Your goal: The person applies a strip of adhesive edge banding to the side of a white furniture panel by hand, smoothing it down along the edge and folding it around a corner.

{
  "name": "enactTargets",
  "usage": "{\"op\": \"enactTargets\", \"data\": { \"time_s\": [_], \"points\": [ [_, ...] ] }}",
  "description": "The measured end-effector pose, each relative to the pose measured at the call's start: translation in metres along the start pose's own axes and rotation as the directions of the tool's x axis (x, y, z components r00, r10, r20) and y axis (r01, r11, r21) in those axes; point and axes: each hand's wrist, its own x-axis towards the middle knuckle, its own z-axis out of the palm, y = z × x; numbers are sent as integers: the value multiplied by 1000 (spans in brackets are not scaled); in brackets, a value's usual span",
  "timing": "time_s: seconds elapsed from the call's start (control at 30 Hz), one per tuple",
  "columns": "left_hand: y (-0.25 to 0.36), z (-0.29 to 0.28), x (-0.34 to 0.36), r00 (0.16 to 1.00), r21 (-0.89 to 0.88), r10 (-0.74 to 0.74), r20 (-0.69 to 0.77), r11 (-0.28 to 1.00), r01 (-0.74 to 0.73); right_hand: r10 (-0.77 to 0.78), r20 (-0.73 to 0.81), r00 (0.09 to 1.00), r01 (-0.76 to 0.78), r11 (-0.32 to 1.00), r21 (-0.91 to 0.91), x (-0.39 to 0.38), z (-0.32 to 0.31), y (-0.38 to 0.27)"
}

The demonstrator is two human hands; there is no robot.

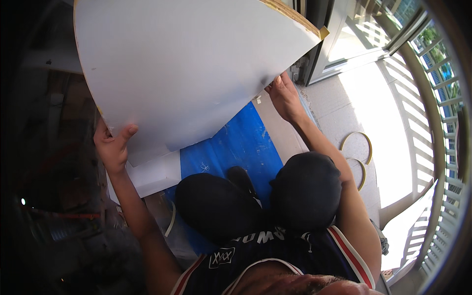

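Note:
A large white board [187, 64] with yellowish-brown edges fills the upper middle, tilted up in front of me. My left hand [113, 145] grips its lower left edge, with the thumb on the white face and the other fingers mostly hidden behind. On the right edge my right hand [285, 96] is closed, thumb on the near side and fingertips at the rim. A yellowish strip end [323, 33] sticks out at the board's upper right corner. Below the board lies a blue sheet [231, 142], partly covered by my dark-clad knees.
Another white panel [155, 174] lies low beside my left forearm. Curled yellowish strips [356, 147] rest on the tiled floor at the right. Beyond them stands a white railing [450, 196]. An open glass door [361, 37] is at the upper right. The left side is dark and cluttered.

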Motion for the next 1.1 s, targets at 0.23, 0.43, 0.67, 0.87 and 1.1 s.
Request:
{"op": "enactTargets", "data": {
  "time_s": [0.23,0.43,0.67,0.87,1.1],
  "points": [
    [-116,27,-64,967,-552,-168,-194,833,34,-268,40,963,259,870,-419,28,64,-59],
    [-179,75,-109,941,-705,-232,-245,709,-9,-309,144,940,325,685,-652,40,75,-69],
    [-190,86,-120,939,-670,-259,-227,742,43,-346,158,925,365,692,-623,40,65,-36],
    [-198,93,-126,941,-657,-307,-140,740,143,-340,185,922,374,657,-655,36,49,-16],
    [-212,107,-139,921,-666,-387,-45,699,262,-233,152,961,277,838,-469,46,3,9]
  ]
}}
